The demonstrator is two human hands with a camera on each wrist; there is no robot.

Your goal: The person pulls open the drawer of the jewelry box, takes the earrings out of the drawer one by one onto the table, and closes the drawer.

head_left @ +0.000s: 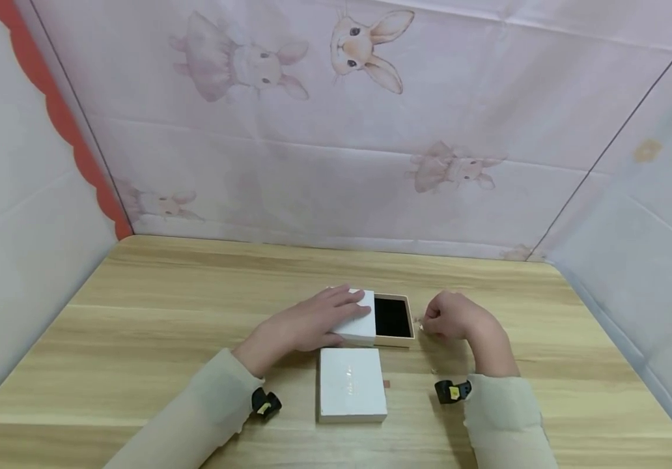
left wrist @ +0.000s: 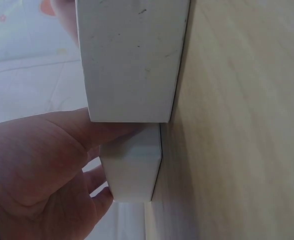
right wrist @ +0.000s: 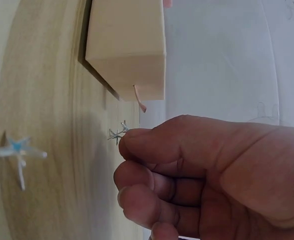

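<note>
A white box sleeve [head_left: 355, 331] lies flat, its tan drawer [head_left: 411, 326] with a black lining pulled partway out to the right. My left hand [head_left: 321, 319] holds the sleeve, fingers across its top and thumb along the near side. Just right of the drawer, my right hand [head_left: 456, 317] has thumb and finger pinched at a small silver star-shaped earring [right wrist: 115, 135]; a second silver piece [right wrist: 124, 125] shows close behind it. Another star earring [right wrist: 18, 146] with a blue centre and a thin post is on the table nearer the wrist camera.
A closed white box [head_left: 352, 384] with faint shiny lettering and a small pinkish pull tab [head_left: 387, 384] lies in front of the opened one. A ribbon tab [right wrist: 139, 99] hangs from the drawer's end. Fabric walls with rabbit prints [head_left: 365, 49] stand around the wooden table [head_left: 166, 312].
</note>
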